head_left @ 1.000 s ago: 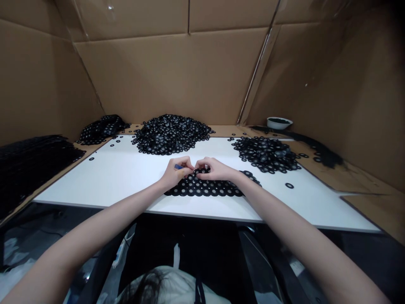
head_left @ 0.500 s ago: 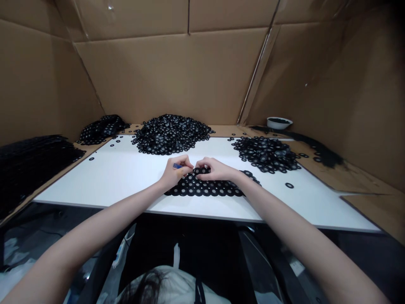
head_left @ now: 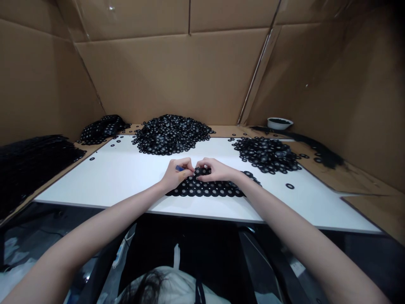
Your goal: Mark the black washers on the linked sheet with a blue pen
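As L hand (head_left: 175,175) pinches blue tool (head_left: 179,168), R hand (head_left: 216,169), nearer, clasps blk ring mat (head_left: 206,188), long axis approx. L–R beneath both.

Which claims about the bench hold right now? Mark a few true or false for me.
1. The left hand holds a blue tool. True.
2. The bowl is white. True.
3. The right hand is in the bowl. False: it is at the mat.
4. The larger pile is on the right. False: it is left of the smaller pile.
5. A loose ring lies right of the mat. True.
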Demonstrator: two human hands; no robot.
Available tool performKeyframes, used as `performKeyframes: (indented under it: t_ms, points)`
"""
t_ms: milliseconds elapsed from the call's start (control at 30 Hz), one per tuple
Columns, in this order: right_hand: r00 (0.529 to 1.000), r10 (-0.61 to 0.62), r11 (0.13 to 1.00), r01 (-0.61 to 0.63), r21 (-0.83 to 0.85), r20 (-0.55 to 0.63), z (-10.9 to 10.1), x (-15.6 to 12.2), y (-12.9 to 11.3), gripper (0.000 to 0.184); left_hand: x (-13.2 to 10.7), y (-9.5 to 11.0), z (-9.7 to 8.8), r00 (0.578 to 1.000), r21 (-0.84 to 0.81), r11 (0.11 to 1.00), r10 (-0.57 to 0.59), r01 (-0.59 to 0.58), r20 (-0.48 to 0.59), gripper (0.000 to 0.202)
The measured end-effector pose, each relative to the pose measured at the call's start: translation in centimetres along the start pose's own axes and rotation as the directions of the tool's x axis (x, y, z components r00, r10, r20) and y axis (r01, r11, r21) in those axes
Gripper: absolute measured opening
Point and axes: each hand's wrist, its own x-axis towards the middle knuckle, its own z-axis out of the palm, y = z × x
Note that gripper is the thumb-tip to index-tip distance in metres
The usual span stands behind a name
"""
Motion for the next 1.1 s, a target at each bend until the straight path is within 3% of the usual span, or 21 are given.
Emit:
performKeyframes:
  t_ms: [1100]
  points:
    - [0.999, -0.022, 0.996, 0.018, 0.091, 0.046, -0.26, 0.18, 0.08, 0.024, -0.42, 0.28, -0.15, 0.979, 0.253, 0.952, 0.141, -0.175, 0.145, 0.014]
